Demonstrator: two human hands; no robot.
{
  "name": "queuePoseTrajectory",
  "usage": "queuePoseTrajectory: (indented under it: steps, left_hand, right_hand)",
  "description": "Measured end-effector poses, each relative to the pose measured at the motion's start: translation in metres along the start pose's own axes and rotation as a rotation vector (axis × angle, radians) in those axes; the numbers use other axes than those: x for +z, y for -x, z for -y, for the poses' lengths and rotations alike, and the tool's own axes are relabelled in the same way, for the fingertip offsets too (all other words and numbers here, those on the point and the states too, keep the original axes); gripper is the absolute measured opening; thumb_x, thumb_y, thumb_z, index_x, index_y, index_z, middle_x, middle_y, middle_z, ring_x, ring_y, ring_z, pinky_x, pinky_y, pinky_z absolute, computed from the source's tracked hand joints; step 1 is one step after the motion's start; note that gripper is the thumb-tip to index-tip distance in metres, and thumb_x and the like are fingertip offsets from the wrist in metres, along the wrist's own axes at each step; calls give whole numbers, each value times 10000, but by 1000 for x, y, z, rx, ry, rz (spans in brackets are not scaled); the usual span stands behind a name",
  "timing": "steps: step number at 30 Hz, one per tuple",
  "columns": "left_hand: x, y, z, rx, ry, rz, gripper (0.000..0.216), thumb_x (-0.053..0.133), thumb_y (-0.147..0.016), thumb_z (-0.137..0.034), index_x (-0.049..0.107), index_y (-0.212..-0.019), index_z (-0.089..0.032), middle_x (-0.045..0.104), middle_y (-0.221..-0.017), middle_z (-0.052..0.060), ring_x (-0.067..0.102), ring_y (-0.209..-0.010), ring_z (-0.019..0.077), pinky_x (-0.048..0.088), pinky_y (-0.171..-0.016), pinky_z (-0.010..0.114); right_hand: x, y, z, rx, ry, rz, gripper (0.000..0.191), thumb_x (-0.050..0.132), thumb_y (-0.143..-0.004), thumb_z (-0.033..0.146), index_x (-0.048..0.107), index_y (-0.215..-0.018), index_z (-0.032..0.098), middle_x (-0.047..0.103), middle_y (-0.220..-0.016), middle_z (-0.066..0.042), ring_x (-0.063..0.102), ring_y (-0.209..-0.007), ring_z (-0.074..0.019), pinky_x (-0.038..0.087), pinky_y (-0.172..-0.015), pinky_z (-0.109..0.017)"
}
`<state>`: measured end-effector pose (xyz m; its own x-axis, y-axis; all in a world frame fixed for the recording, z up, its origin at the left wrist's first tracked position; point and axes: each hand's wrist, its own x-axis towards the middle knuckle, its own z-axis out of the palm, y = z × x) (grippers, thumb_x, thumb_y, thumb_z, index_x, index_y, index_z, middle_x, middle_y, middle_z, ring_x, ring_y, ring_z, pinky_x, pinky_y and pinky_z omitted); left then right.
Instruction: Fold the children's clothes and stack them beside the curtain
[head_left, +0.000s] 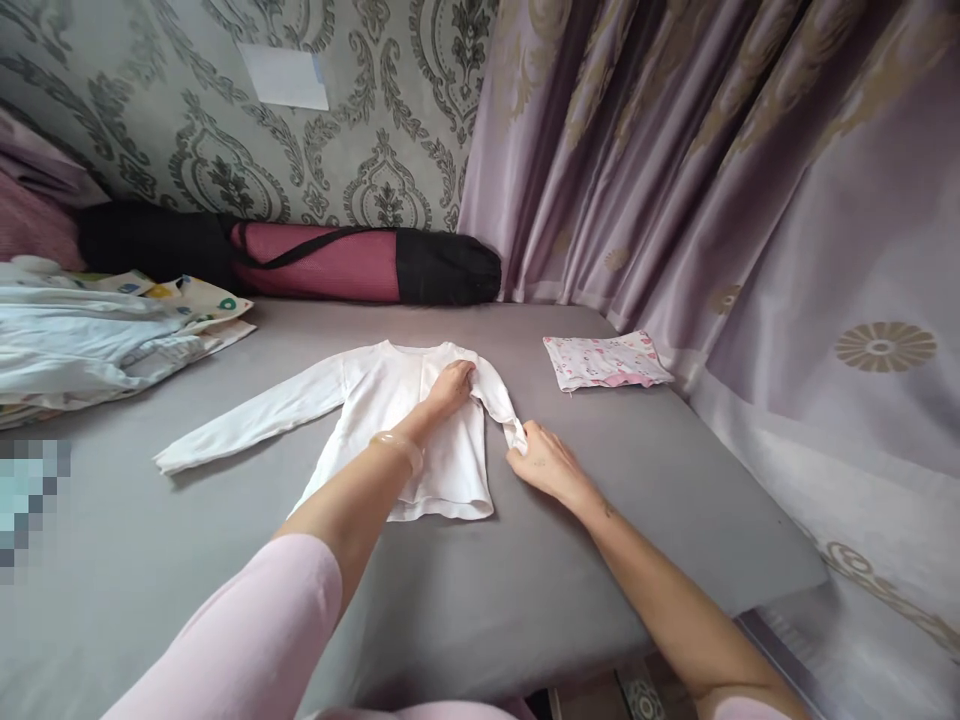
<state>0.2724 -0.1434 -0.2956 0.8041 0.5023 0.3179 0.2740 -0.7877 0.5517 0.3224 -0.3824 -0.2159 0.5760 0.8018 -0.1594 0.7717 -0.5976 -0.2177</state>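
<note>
White shirt (390,393) lies on bed (622,510), near side of long bag (356,272). Right hand (551,465) grips sleeve end (516,434), fingers closed; left hand (453,385) rests at shoulder (484,372), can't tell if pinching. Risk: hard pull outruns left hold, shirt skews; bunched sleeve end could crease.

Shirt (450,470): matt soft cloth | curtain (675,120): glossy, satiny cloth

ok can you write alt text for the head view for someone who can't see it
A person's left hand touches a white long-sleeved top spread on a gray sheet while the right hand grips one sleeve. A folded pink-patterned cloth lies to the right, a fabric pile to the left, and a long black-and-pink bag behind.
</note>
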Motion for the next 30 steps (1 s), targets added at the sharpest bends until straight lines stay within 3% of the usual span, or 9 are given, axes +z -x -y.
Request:
queuePoseTrajectory:
  steps: [3, 6, 10, 13, 17, 21, 26, 30]
  left_hand:
    - [3, 4, 4, 2, 21, -43, 476, 381, -799, -38, 594, -1216, -127, 656, -1196, 154, 605, -1136, 248, 480, -1018, 422]
    - [3, 5, 6, 2, 31, -59, 456, 380, -833, -60, 586, -1230, -150, 656, -1203, 144, 601, -1145, 250, 470, -1034, 438]
    - [3, 5, 4, 1, 27, -58, 410, 388, -881, -116, 570, -1248, -146, 647, -1227, 147, 592, -1163, 253, 461, -1047, 441]
    - [1, 6, 1, 8, 18, -46, 382, 412, -897, -156, 567, -1246, -145, 628, -1266, 156, 571, -1201, 261, 450, -1064, 436]
    - [-1, 7, -3, 29, 0, -18, 361, 488, -890, -231, 573, -1233, -156, 608, -1297, 151, 536, -1252, 272, 418, -1101, 427]
    - [-2, 8, -6, 40, -75, 24, 391, 522, -891, -321, 576, -1234, -143, 587, -1324, 158, 507, -1287, 285, 384, -1128, 411]
    - [-3, 9, -9, 19, -119, 59, 512, 543, -884, -442, 550, -1288, -127, 550, -1384, 172, 461, -1337, 303, 335, -1159, 424]
    - [-5, 10, -13, -20, -140, 101, 593, 549, -882, -471, 511, -1354, -115, 501, -1452, 174, 399, -1393, 318, 295, -1180, 435]
  right_hand:
    - [-15, -8, -11, -41, 17, 52, 148, 504, -856, 223, 587, -978, 208, 699, -972, -97, 645, -844, -223, 333, -608, -275]
    - [-39, -19, -28, -115, 20, -8, 194, 494, -853, 152, 614, -988, 222, 680, -1008, -64, 616, -881, -202, 358, -654, -261]
    - [-68, -34, -47, -294, 191, -355, 318, 432, -871, 66, 642, -1056, 215, 636, -1074, -96, 536, -1012, -246, 367, -820, -313]
    - [-69, -41, -66, -337, 370, -533, 340, 373, -935, 94, 654, -1092, 201, 618, -1089, -134, 486, -1016, -286, 337, -857, -377]
    - [-38, -44, -104, -373, 488, -378, 355, 373, -930, 71, 679, -1056, 197, 635, -1065, -123, 490, -977, -269, 338, -837, -372]
    - [-15, -43, -129, -358, 405, -272, 458, 390, -865, -3, 665, -1160, 215, 643, -1173, -101, 513, -1048, -242, 357, -871, -345]
    - [-25, -54, -125, -131, 215, -180, 385, 434, -861, 53, 735, -1046, 208, 696, -1159, -86, 586, -1065, -231, 395, -880, -314]
    - [-33, -72, -118, 90, 70, -321, 335, 432, -932, 187, 717, -1109, 195, 696, -1171, -108, 608, -1082, -239, 423, -859, -296]
